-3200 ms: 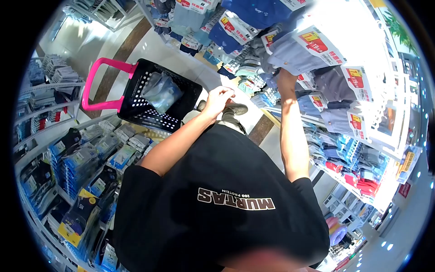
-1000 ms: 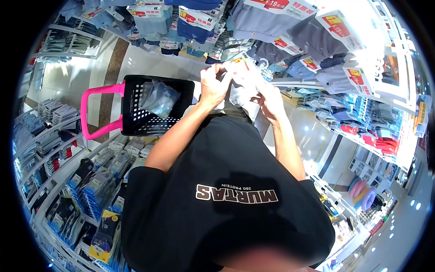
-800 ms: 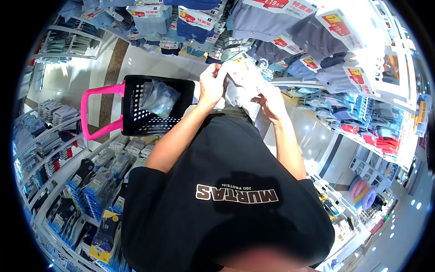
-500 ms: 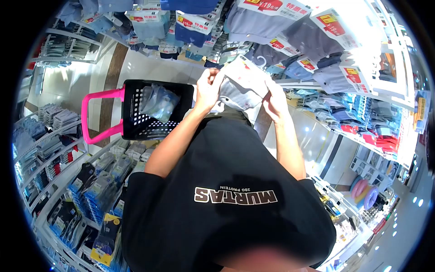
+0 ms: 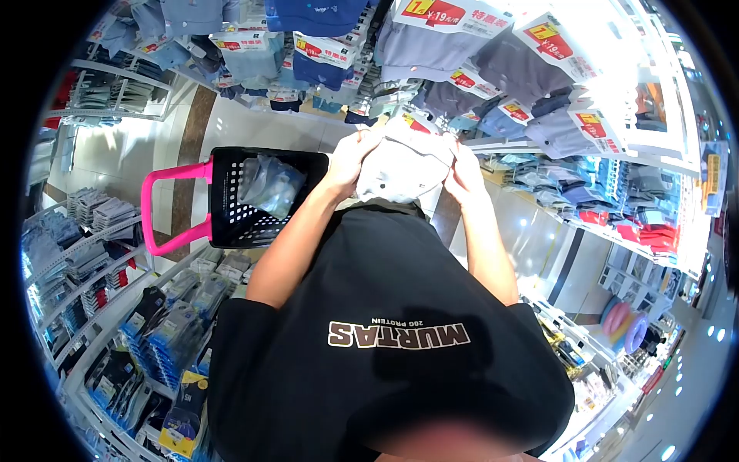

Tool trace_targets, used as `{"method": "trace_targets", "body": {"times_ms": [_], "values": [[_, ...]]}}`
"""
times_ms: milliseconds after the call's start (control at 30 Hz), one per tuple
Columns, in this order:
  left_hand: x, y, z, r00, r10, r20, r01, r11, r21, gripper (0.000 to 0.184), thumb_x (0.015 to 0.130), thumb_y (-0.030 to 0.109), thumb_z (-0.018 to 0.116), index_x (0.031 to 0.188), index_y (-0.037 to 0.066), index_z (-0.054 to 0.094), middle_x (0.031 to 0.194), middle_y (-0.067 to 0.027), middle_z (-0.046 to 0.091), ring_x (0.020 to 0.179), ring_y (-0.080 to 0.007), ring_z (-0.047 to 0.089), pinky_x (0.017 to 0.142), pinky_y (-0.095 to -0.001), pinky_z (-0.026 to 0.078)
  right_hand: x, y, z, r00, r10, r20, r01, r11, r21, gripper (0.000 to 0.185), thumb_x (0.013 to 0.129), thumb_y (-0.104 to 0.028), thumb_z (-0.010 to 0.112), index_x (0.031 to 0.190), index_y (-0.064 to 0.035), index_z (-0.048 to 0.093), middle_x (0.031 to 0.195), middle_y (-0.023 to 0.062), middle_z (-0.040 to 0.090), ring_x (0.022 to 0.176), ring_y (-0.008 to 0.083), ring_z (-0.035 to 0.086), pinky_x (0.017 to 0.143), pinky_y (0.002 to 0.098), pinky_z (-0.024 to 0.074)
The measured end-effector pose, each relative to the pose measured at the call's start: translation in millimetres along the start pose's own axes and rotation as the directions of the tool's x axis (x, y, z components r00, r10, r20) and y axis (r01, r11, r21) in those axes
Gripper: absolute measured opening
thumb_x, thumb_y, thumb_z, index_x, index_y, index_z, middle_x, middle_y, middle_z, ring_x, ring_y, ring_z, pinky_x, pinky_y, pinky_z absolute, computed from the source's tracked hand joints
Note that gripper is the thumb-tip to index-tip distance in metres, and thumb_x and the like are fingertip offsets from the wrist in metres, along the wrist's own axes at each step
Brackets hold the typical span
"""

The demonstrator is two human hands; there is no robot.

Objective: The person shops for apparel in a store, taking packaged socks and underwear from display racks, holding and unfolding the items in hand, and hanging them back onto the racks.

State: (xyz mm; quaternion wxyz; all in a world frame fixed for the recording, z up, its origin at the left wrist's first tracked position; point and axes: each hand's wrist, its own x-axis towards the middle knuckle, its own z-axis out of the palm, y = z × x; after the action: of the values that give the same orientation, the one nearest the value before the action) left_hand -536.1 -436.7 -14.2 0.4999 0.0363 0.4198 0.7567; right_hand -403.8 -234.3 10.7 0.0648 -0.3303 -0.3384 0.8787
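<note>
A light grey folded garment with a card header is held up in front of my body, brightly lit and partly washed out. My left hand grips its left edge, the fingers bent at the upper corner. On the opposite edge, my right hand holds it with the thumb and fingers pressed together. To the left stands a black basket with a pink handle. A clear bag with bluish contents lies inside the basket.
Hanging packs of folded garments with red and yellow price cards fill the rack ahead and to the right. Packed sock shelves stand at the lower left. Colourful rings are farther off on the right.
My right hand has come from the rack to the garment, and both hands now hold it. The garment has tilted so that more of its grey cloth shows and less of its card.
</note>
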Motion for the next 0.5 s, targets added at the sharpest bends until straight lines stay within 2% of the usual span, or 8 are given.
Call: {"method": "trace_targets", "body": {"times_ms": [67, 100, 200, 267, 333, 367, 467, 500], "values": [[-2, -1, 8, 0.999, -0.029, -0.045, 0.028, 0.999, -0.024, 0.02, 0.095, 0.022, 0.06, 0.102, 0.003, 0.058, 0.096, -0.0037, 0.064, 0.086, -0.0112, 0.062, 0.078, -0.0269, 0.051, 1, 4, -6, 0.999, 0.05, 0.021, -0.05, 0.999, 0.001, 0.018, 0.099, -0.017, 0.051, 0.109, -0.0042, 0.059, 0.099, 0.0029, 0.062, 0.089, 0.013, 0.062, 0.079, 0.0289, 0.0541], [-3, -2, 12, 0.997, -0.043, -0.066, 0.041, 0.998, -0.037, 0.023, 0.096, 0.023, 0.06, 0.106, 0.003, 0.058, 0.098, -0.0044, 0.064, 0.088, -0.0119, 0.062, 0.079, -0.0275, 0.052, 2, 6, -9, 0.999, 0.039, -0.01, -0.039, 0.999, -0.004, 0.023, 0.098, -0.02, 0.054, 0.111, -0.0031, 0.059, 0.103, 0.0053, 0.063, 0.094, 0.0161, 0.063, 0.083, 0.0312, 0.0532], [-10, 0, 20, 0.986, -0.163, 0.043, 0.168, 0.918, -0.36, 0.033, 0.095, 0.022, 0.061, 0.119, 0.0, 0.056, 0.105, -0.0077, 0.065, 0.095, -0.0152, 0.064, 0.085, -0.0294, 0.052, 2, 9, -12, 0.999, 0.009, -0.048, -0.009, 1.0, 0.013, 0.032, 0.095, -0.026, 0.059, 0.114, -0.0007, 0.061, 0.11, 0.01, 0.066, 0.103, 0.0218, 0.064, 0.091, 0.0355, 0.0516], [-10, -8, 16, 0.99, -0.114, 0.086, 0.134, 0.95, -0.281, 0.042, 0.093, 0.017, 0.062, 0.128, -0.003, 0.051, 0.11, -0.0105, 0.065, 0.096, -0.0174, 0.065, 0.086, -0.0313, 0.054, 2, 8, -14, 1.0, -0.003, 0.001, 0.003, 0.998, 0.067, 0.031, 0.094, -0.024, 0.06, 0.114, -0.0001, 0.06, 0.11, 0.01, 0.065, 0.103, 0.021, 0.064, 0.089, 0.0349, 0.052], [-11, -7, 19, 0.988, -0.106, 0.116, 0.126, 0.976, -0.177, 0.043, 0.092, 0.013, 0.063, 0.13, -0.003, 0.051, 0.11, -0.0108, 0.065, 0.094, -0.0177, 0.066, 0.085, -0.0317, 0.055, 10, 15, -25, 0.991, -0.134, -0.015, 0.125, 0.954, -0.271, 0.032, 0.093, -0.021, 0.061, 0.116, 0.0012, 0.059, 0.11, 0.011, 0.065, 0.102, 0.0206, 0.063, 0.088, 0.034, 0.0514], [-17, 0, 28, 0.995, -0.064, 0.071, 0.077, 0.978, -0.195, 0.037, 0.09, 0.01, 0.063, 0.123, -0.005, 0.054, 0.107, -0.0108, 0.065, 0.092, -0.0175, 0.067, 0.082, -0.0315, 0.056, 13, 17, -29, 0.98, -0.198, -0.004, 0.177, 0.884, -0.433, 0.033, 0.092, -0.02, 0.062, 0.117, 0.0018, 0.059, 0.11, 0.0116, 0.065, 0.102, 0.0205, 0.063, 0.088, 0.0335, 0.0511], [-15, -2, 30, 0.999, -0.019, -0.049, 0.01, 0.984, -0.179, 0.031, 0.09, 0.009, 0.064, 0.116, -0.006, 0.056, 0.103, -0.0106, 0.065, 0.09, -0.0172, 0.066, 0.08, -0.0302, 0.055, 1, 22, -1, 0.846, -0.531, -0.039, 0.254, 0.466, -0.847, 0.038, 0.086, -0.017, 0.067, 0.119, 0.0003, 0.06, 0.108, 0.0121, 0.064, 0.104, 0.0209, 0.06, 0.09, 0.0323, 0.0481], [-11, -9, 26, 0.991, 0.016, -0.129, -0.028, 0.995, -0.095, 0.031, 0.089, 0.012, 0.066, 0.111, -0.006, 0.056, 0.1, -0.01, 0.065, 0.088, -0.0159, 0.066, 0.076, -0.0281, 0.054, 0, 23, -4, 0.833, -0.553, -0.017, 0.278, 0.445, -0.851, 0.049, 0.08, -0.02, 0.075, 0.123, -0.0016, 0.059, 0.114, 0.0151, 0.062, 0.109, 0.023, 0.059, 0.093, 0.034, 0.0473]]}}
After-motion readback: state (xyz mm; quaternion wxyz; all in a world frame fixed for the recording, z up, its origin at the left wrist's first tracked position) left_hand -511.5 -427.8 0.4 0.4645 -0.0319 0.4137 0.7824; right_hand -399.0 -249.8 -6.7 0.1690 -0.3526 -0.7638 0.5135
